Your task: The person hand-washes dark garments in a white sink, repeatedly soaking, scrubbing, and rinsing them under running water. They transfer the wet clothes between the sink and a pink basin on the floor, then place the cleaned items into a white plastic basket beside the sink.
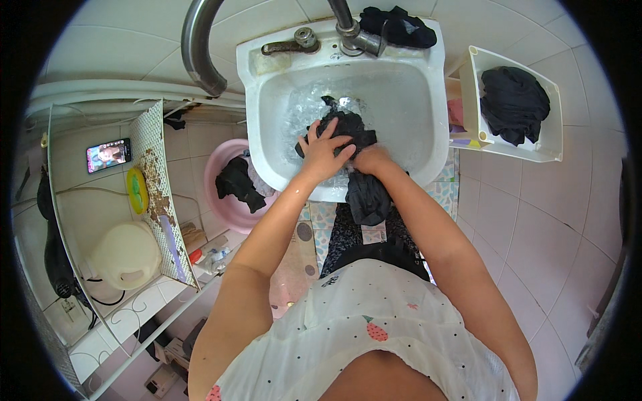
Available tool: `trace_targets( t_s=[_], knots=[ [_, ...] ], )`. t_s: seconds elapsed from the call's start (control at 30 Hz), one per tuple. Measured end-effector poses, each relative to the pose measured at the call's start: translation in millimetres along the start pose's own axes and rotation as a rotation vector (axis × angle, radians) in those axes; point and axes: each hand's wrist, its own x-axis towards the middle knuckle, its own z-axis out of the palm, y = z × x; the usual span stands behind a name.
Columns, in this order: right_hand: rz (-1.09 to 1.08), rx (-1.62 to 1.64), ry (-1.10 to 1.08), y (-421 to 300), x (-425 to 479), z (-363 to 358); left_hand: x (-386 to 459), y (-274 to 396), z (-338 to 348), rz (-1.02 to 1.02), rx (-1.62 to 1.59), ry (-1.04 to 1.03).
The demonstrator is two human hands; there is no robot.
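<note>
A wet black garment (351,124) is bunched in the white washbasin (439,130), amid splashing, bubbly water (306,105). My left hand (323,150) grips it from above, fingers spread and thumb towards my right hand. Close beside, my right hand (372,159) is closed on the same black fabric, slightly blurred; its fingertips are hidden. Part of the fabric (369,198) hangs over the basin's front rim, below my right wrist. Whether it is one garment or two, I cannot tell. At the back of the basin stand a metal tap (358,40) and a lever handle (293,44).
More black cloth lies on the basin's back right corner (398,27) and in a white plastic rack (557,108). A pink tub (215,200) holds clothes at left. The rusty wire shelf (165,200) carries a lit phone (108,155). A thick metal pipe (195,45) curves overhead.
</note>
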Motion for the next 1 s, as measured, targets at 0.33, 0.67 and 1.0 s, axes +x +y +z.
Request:
trace_targets(
  t_s=[0.33,0.67,1.0],
  knots=[
    [-0.149,0.133,0.290,-4,-30,-11,107,-78,23,-0.358,-0.187,0.014],
    [0.047,1.525,-0.117,6,-12,-24,-39,7,-27,-0.364,-0.794,-0.033],
    [-0.340,1.458,-0.123,23,-41,-73,-30,36,-77,-0.330,-1.029,0.203]
  ],
)
